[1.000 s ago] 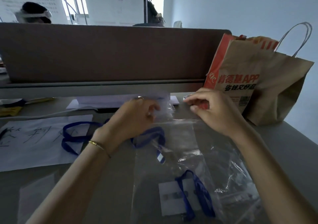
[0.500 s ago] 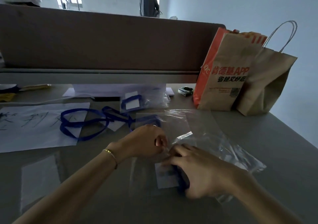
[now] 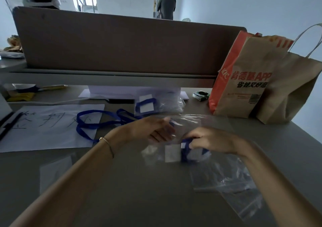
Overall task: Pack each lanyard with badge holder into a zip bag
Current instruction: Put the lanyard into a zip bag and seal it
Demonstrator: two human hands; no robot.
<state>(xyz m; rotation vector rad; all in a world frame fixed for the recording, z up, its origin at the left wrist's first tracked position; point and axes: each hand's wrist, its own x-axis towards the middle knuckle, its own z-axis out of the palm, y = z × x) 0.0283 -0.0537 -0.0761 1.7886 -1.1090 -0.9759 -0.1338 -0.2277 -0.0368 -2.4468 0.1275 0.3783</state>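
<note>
1. We see both forearms bare, no sleeves in view.
2. Our left hand (image 3: 155, 131): thin gold bangle (image 3: 108, 144) at wrist.
3. Our right hand (image 3: 210, 139): no rings/watch visible.

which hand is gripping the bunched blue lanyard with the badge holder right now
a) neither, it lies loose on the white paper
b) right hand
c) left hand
b: the right hand has its fingers curled round the bunched blue lanyard with the badge holder beside it, at the clear zip bag; the left hand is at the bag instead.
</note>
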